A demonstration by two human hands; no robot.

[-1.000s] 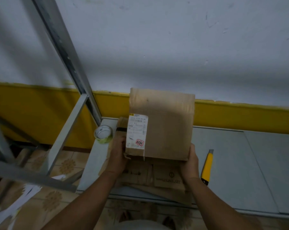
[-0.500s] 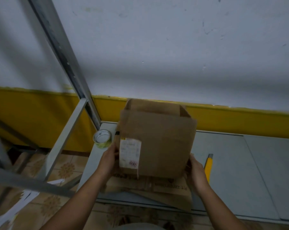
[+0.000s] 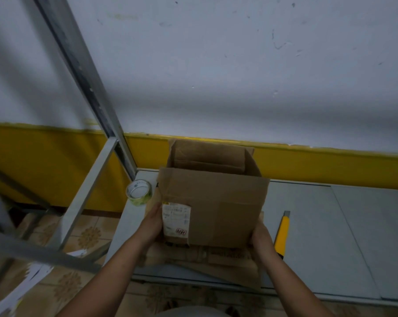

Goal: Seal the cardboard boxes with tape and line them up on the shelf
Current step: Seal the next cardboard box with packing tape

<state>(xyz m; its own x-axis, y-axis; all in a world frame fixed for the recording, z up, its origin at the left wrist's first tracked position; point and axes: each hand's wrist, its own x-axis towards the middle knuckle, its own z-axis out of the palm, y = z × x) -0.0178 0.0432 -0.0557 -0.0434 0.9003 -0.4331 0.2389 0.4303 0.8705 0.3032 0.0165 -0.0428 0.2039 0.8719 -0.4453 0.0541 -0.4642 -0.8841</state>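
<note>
The box (image 3: 216,207), held between left hand (image 3: 153,221) and right hand (image 3: 261,236), stands upright, mouth upward.

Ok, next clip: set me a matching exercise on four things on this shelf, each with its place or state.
Things:
1. open box
2. tape roll
3. yellow knife
4. flattened cardboard

Places or states:
A. lies under the held box
B. gripped by the left hand and right hand, top open
C. on the shelf, right of the box
D. left of the box, by the shelf's left edge

Pairs: 1-B, 2-D, 3-C, 4-A.
</note>
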